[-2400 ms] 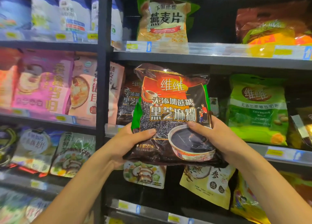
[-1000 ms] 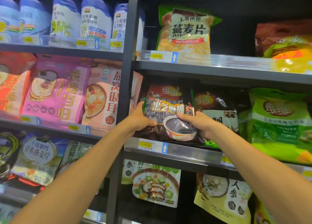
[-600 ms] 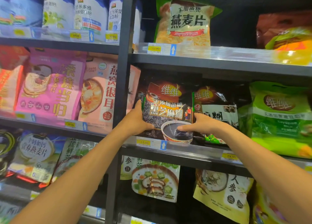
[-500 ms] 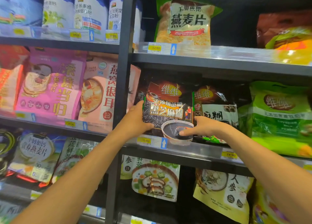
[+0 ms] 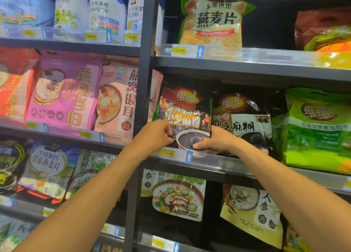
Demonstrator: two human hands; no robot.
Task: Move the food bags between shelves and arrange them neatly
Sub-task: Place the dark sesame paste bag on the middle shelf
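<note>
At the centre of the view, on the middle shelf (image 5: 224, 162) just right of the dark upright post (image 5: 145, 81), the black sesame bag (image 5: 185, 117) now stands upright with its base behind the clear price rail, where moments ago it was held out in the open air in front of the shelves. Both hands have followed it in: the left hand (image 5: 153, 136) pinches its lower edge at 8 o'clock, fingers curled onto the glossy film, and the right hand (image 5: 214, 140) grips the corner at 4 o'clock with the thumb laid across the printed bowl. I judge the move between shelves to be all but done, with only squaring and letting go left. A matching dark sesame bag (image 5: 245, 119) stands touching it at 3 o'clock, slightly behind, and a green soy powder bag (image 5: 315, 130) sits further along the same way. At 12 o'clock, one shelf up, an oat flakes bag (image 5: 210, 22) stands alone. All are soft, pillow-shaped pouches of shiny, crinkled plastic that catch the light; the shelf is flat grey metal, so a slack bag could slump forward once freed
</note>
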